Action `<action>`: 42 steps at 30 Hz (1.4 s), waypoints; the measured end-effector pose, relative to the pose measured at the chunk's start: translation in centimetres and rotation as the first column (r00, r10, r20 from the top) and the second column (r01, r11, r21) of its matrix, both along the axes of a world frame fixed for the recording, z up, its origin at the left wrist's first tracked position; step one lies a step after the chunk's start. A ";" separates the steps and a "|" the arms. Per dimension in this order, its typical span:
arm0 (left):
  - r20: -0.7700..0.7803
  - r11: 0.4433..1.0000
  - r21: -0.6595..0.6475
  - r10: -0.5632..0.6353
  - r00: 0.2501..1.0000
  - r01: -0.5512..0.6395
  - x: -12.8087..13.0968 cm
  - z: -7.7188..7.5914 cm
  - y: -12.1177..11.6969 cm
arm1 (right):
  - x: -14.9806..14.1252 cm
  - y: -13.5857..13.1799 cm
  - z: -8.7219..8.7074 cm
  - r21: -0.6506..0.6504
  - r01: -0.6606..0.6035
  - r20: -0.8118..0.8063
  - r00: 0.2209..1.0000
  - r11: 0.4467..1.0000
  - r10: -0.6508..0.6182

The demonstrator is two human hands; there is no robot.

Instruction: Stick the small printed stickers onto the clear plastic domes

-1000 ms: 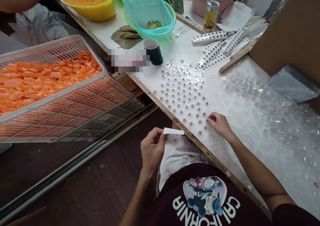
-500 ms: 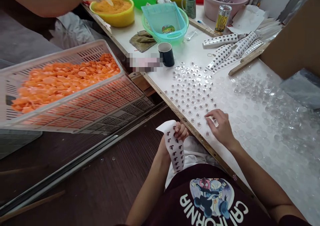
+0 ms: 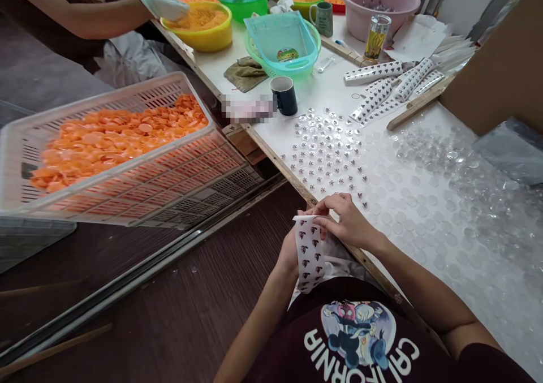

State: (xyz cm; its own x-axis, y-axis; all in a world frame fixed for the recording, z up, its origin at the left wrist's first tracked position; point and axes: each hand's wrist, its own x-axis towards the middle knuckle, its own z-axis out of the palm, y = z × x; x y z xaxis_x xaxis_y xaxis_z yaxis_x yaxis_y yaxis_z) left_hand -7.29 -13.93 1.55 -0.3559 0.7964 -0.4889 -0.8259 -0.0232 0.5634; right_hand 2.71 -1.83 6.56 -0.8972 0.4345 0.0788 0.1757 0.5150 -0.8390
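Note:
A white strip of stickers with small dark printed figures hangs over my lap at the table edge. My left hand is closed around it from behind, its fingers partly hidden by the strip. My right hand is at the strip's top edge, thumb and fingers pinched there; any single sticker between them is too small to make out. Just beyond my hands, rows of clear discs with stickers lie on the white table. To their right are plain clear discs, spread out and heaped farther back.
A crate of orange pieces stands at the left. A dark mug, a turquoise basket and rolled sticker sheets lie farther back. A co-worker's gloved hand is at a yellow basin. A wooden strip edges the table.
My right hand has moved left from the stickered discs to the strip in my left hand. The strip has turned and its top edge is folded. The co-worker's gloved hand has shifted at the basin.

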 end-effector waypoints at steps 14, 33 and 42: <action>-0.859 0.965 -0.140 -0.007 0.512 -0.222 -0.9 1.5 -1.3 | 1.3 -0.4 -0.7 0.087 0.173 -0.093 0.982 0.981 -0.165; -0.925 0.994 -0.095 -0.067 0.373 -0.057 -0.2 1.5 -0.6 | 0.7 -1.2 -0.6 -0.361 0.268 -0.328 0.860 0.893 -0.390; -0.901 0.978 -0.170 -0.103 0.421 -0.125 -0.8 0.7 -1.0 | 5.0 6.2 -2.0 -0.300 0.594 -0.185 0.731 0.746 -0.656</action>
